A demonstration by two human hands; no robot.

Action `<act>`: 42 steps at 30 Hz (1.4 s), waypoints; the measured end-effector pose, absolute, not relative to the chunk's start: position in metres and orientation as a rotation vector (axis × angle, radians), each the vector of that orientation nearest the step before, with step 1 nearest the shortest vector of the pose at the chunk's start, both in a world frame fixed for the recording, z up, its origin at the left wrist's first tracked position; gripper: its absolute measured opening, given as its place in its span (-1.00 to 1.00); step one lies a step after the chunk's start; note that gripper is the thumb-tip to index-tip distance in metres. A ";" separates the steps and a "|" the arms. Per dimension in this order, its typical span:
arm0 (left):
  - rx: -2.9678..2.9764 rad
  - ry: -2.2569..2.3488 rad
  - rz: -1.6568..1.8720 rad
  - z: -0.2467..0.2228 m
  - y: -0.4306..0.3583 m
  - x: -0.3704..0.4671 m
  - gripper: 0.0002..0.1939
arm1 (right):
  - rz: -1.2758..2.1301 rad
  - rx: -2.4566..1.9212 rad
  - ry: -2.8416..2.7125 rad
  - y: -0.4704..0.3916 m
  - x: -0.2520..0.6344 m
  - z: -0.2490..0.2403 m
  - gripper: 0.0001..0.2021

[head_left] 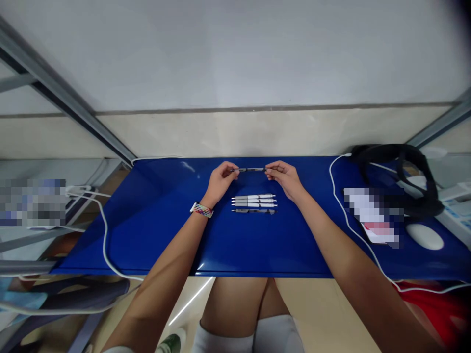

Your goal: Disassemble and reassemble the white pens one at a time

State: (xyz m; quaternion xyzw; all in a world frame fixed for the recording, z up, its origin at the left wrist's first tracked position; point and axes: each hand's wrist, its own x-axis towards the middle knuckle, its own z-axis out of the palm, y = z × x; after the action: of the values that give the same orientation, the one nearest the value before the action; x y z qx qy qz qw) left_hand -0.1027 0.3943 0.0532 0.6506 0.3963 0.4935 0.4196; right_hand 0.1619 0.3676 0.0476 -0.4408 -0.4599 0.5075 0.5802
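Between my two hands a dark pen [252, 169] lies level near the far part of the blue table [165, 230]. My left hand [222, 179] pinches its left end, and my right hand [282, 175] pinches its right end. Just below, nearer to me, several white pens [253, 200] lie side by side in a stack of rows, their tips to the left. Another dark pen [253, 211] lies parallel to them at the near side of the group. A colourful band is around my left wrist.
At the right are a black headset [399, 157], a blurred-out flat item [373, 215], a white mouse [425, 236] and a white cable [342, 211]. Another white cable [106, 235] crosses the left edge. A wall [253, 132] stands behind the table.
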 end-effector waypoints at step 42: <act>1.351 0.976 1.327 0.044 0.400 -0.108 -0.68 | 0.999 -0.993 -0.768 0.371 0.175 0.051 -0.90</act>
State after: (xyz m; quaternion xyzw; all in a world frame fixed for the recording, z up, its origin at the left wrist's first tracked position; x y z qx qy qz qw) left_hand -0.1084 0.3997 0.0444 0.5549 0.4010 0.5448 0.4842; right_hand 0.1746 0.3708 0.0509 -0.4451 -0.3440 0.4477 0.6951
